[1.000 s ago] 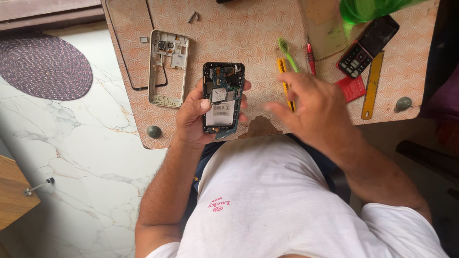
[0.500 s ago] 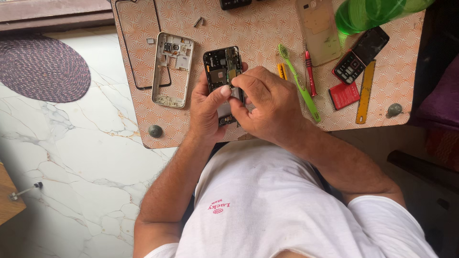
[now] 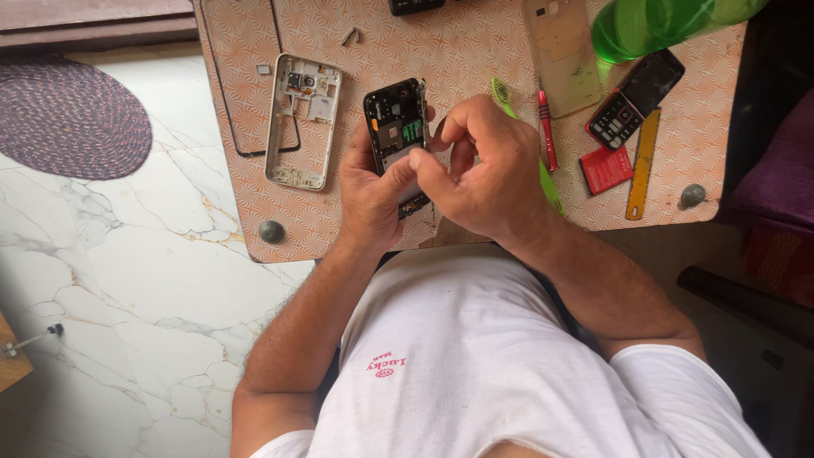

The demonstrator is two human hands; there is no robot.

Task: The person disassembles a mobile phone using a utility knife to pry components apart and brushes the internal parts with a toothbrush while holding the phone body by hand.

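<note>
Above the patterned surface [image 3: 475, 51], left hand [image 3: 373, 191] holds an opened phone [image 3: 397, 140] in its grip while right hand [image 3: 483, 165] pinches at its exposed board, apparently mid-disassembly, calling next for a careful lift.

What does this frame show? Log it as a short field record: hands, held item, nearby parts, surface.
left hand: grips opened phone, circuit side up
right hand: fingertips pinched at the phone's lower edge
left of phone: silver mid-frame
right of phone: green toothbrush, red screwdriver, red battery, keypad phone, yellow ruler
surface: orange patterned board
</note>
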